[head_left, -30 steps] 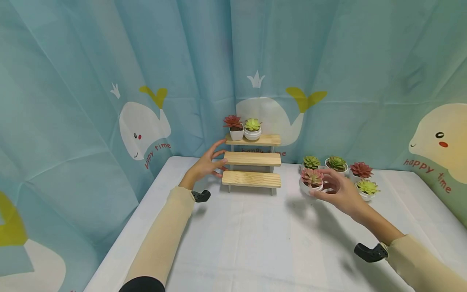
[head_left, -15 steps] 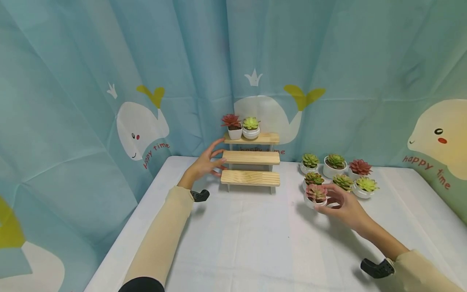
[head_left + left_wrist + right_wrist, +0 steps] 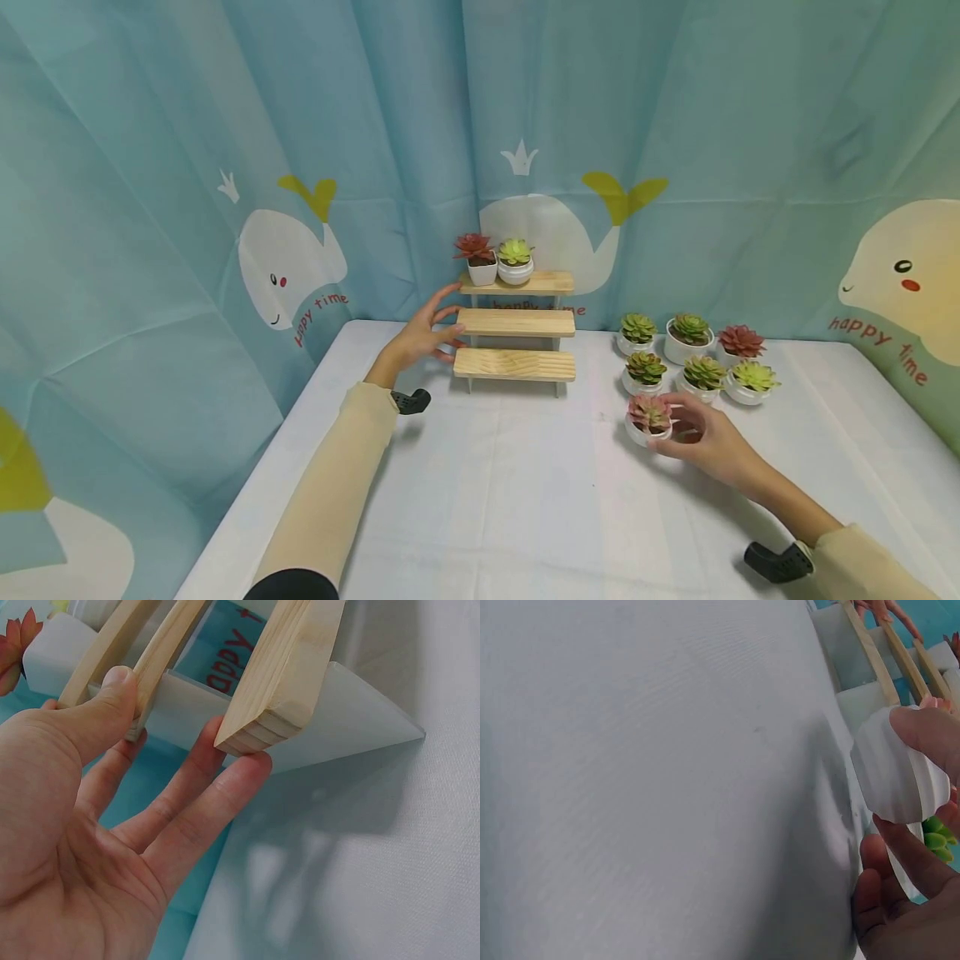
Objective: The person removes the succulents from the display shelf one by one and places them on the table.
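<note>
In the head view my right hand (image 3: 708,442) pinches the white pot of a pink potted succulent (image 3: 649,415), low at the front of a group of potted succulents. The right wrist view shows my thumb and fingers on either side of that ribbed pot (image 3: 892,769). My left hand (image 3: 420,340) is at the left end of a three-step wooden display stand (image 3: 517,323). Up close, its thumb and a finger pinch the middle board (image 3: 161,660), while two fingertips touch the end of the lowest board (image 3: 281,682). A red succulent (image 3: 476,257) and a lime-green succulent (image 3: 515,261) stand on the top step.
Right of the stand, behind the held pot, are several succulents in white pots, among them a dark green one (image 3: 644,372), a red one (image 3: 741,343) and a lime one (image 3: 752,382). A blue whale-print curtain (image 3: 420,125) hangs behind the white-covered table (image 3: 480,500).
My right hand has moved toward the front of the table and lower with the pink succulent, uncovering the pots behind it. My left hand stays at the stand.
</note>
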`<state>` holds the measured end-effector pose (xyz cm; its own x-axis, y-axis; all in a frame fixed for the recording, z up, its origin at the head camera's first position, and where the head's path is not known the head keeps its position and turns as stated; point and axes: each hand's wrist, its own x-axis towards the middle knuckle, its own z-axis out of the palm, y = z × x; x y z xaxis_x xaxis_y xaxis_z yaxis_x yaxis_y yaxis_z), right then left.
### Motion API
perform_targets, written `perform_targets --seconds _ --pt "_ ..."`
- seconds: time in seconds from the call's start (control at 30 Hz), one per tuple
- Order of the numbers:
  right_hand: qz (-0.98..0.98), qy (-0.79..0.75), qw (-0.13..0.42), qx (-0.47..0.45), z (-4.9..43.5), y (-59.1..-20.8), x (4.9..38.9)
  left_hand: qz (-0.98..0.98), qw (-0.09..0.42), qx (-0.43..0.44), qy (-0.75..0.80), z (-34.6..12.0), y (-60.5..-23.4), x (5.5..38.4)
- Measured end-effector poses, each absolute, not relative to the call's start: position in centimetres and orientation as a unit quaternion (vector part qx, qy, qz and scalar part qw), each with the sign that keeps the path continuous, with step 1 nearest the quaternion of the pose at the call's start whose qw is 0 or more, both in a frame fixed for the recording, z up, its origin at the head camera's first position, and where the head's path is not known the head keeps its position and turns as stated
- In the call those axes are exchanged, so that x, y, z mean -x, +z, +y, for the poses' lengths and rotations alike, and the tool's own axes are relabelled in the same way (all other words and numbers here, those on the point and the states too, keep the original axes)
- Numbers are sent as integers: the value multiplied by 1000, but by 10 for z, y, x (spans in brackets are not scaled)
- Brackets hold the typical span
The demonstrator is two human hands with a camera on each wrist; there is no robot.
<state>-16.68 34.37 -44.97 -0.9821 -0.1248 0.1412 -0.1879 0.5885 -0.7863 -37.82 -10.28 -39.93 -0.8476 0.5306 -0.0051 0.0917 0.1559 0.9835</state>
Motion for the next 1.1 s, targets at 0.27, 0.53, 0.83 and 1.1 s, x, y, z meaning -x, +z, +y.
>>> perform_targets --seconds 0.27,0.53,0.83,1.1 --pt "-887 449 34 -104 344 -455 165 741 177 -211 612 -103 -400 379" --pt "-883 455 31 -106 345 -457 164 741 177 -207 614 -102 -398 377" --pt "-872 470 22 -132 348 -458 166 741 176 -208 614 -103 -400 378" --pt "-874 469 13 -126 348 -457 166 743 175 -206 612 -102 -400 378"
